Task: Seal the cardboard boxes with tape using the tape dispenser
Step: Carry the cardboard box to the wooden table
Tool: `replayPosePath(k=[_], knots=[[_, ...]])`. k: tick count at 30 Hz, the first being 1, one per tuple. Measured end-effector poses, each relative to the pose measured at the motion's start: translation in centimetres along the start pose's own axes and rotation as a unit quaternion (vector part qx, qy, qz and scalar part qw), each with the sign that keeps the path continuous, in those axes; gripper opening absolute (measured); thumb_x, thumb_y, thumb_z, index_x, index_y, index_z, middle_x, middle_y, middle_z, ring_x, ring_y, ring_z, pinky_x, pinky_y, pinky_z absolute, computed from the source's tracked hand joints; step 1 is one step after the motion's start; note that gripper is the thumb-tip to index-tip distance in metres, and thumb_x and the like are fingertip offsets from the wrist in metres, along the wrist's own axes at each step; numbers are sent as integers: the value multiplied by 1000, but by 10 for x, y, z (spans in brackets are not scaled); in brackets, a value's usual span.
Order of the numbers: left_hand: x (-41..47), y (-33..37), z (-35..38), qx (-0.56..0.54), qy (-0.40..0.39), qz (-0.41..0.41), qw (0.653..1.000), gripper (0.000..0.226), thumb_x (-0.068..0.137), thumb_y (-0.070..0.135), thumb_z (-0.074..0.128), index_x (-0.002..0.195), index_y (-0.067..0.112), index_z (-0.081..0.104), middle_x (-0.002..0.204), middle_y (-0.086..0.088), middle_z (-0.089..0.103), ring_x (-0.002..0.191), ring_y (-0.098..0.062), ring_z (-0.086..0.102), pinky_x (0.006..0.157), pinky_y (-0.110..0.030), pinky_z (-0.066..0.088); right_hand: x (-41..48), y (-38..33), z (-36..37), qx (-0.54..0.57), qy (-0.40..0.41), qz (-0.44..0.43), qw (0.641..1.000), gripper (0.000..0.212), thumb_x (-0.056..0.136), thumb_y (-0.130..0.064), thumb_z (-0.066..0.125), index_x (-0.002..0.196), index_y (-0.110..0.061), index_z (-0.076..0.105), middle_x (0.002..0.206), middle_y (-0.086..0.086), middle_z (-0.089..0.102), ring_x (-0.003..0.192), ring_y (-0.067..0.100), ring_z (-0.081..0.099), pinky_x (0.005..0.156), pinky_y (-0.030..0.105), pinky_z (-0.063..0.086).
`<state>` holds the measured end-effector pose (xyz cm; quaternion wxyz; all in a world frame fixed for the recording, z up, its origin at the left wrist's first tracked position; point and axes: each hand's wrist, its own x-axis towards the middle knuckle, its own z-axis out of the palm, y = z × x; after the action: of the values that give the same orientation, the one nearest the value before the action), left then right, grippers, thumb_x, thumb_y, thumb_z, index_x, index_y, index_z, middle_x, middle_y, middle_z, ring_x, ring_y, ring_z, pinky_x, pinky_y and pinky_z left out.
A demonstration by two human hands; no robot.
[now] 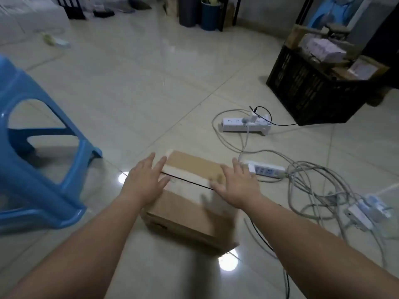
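Presently, head view only. Cardboard box [187, 203] on tiled floor [151, 93], directly ahead, between blue stool [43, 147] on left and tangle of white cables with power strip [267, 169] on right. Dark line [187, 180] across box top, taken as open seam between flaps; pale strips of old tape alongside. Left hand [142, 180] at left end of seam, right hand [236, 186] at right end. Both hands spread wide, fingers straight, holding nothing. Blur around right hand; contact with flaps versus hovering just above: cannot tell. Tape dispenser not seen anywhere in frame. Black crate [313, 89] well apart, far right.

Judged step: closing and flattening flaps ahead of taping.

To do well:
- Press both flaps down level, edges butted along seam, no gap, no overlap.
- Put pressure close to seam rather than at outer edges, to avoid bowing.
- Pin flaps with one hand, fetch dispenser with other.
- Check black cable [261, 236] beside box for clearance first.
- Begin tape on side wall, then run straight along seam and down opposite wall.
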<state>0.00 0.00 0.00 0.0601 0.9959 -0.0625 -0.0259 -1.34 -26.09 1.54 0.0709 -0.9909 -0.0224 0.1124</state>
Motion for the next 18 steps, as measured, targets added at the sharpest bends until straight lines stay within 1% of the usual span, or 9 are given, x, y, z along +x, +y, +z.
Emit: replayPosePath(k=[2,4,5,6,8,10,12,14,18], knots=[[2,-3,25,9,-4,-19,1000,64,93,55,37,149,30,17,156,-12,13,135,-33,27,105,-42,30,2,4,28,10,-13,35,999,76,81,-75,33,144,-33,23,159,7,-3,142,37,6,109,59,17],[5,-9,48,9,-18,-22,1000,64,91,57,39,147,35,20,155,-13,13,133,-36,28,104,-45,31,0,11,53,21,-41,73,996,80,76,-80,33,143,-38,18,157,5,-15,141,44,3,105,60,25],[6,-11,58,4,-30,-27,999,64,90,58,40,147,38,19,156,-13,10,134,-37,27,105,-46,30,-4,14,66,38,-51,95,993,80,75,-81,34,142,-41,16,156,5,-19,140,47,5,103,59,29],[6,-13,64,-3,-49,-35,998,65,89,59,40,147,41,15,156,-11,5,133,-39,26,104,-47,30,-9,14,75,59,-54,114,990,79,75,-81,36,141,-43,15,155,7,-21,137,50,13,102,57,33],[10,-19,69,-41,-93,-65,993,67,90,58,41,146,44,8,157,-9,-1,131,-42,30,101,-47,33,-15,15,88,120,-55,152,979,79,75,-79,43,140,-43,17,153,17,-12,124,52,37,100,49,38],[11,-22,79,-90,-125,-91,984,68,90,56,40,147,44,4,156,-10,2,128,-42,35,100,-45,35,-20,15,97,172,-48,168,970,84,73,-77,49,141,-43,14,146,24,8,108,46,52,97,42,40],[10,-22,91,-134,-126,-104,977,67,90,55,37,147,44,3,149,-12,18,120,-40,43,93,-42,38,-22,16,107,198,-23,168,965,89,71,-79,50,142,-45,10,136,21,22,102,41,56,94,38,42],[9,-20,99,-145,-99,-115,978,66,89,57,35,146,43,5,136,-14,31,111,-39,48,84,-39,39,-19,19,114,202,2,169,965,90,68,-83,47,142,-47,11,131,16,26,100,38,57,90,39,44],[11,-11,99,-126,-34,-137,982,69,85,65,39,144,37,19,123,-17,39,109,-39,46,81,-39,38,-6,21,113,170,24,165,971,87,67,-87,40,140,-50,10,130,13,29,98,34,58,75,37,43]])
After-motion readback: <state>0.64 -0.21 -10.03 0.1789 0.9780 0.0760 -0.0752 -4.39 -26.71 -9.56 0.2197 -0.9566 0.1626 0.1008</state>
